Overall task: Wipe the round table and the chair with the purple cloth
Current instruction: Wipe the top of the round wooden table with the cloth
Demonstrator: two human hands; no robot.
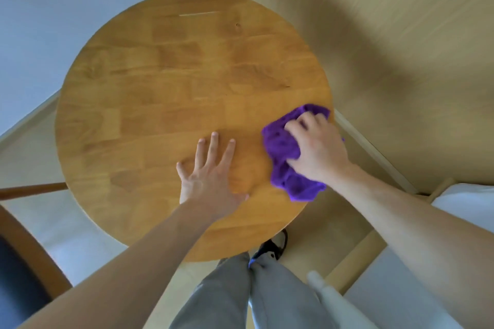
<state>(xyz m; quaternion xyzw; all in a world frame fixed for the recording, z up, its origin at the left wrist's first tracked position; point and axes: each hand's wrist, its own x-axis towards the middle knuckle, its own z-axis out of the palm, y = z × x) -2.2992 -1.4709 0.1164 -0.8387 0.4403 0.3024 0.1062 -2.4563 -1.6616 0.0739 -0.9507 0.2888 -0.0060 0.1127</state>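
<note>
The round wooden table [160, 83] fills the middle of the view. A crumpled purple cloth [282, 152] lies at its right edge, pressed down and gripped by my right hand [315, 147]. My left hand [211, 171] rests flat on the tabletop just left of the cloth, fingers spread, holding nothing. The chair [24, 262], with a wooden frame and a dark seat, shows at the lower left corner, partly cut off by the frame.
A white wall [66, 8] rises behind the table on the left. Pale wooden floor [387, 48] lies to the right. My grey trousers [254, 296] and one shoe [272, 246] stand below the table's near edge. White furniture [467, 203] sits at the right.
</note>
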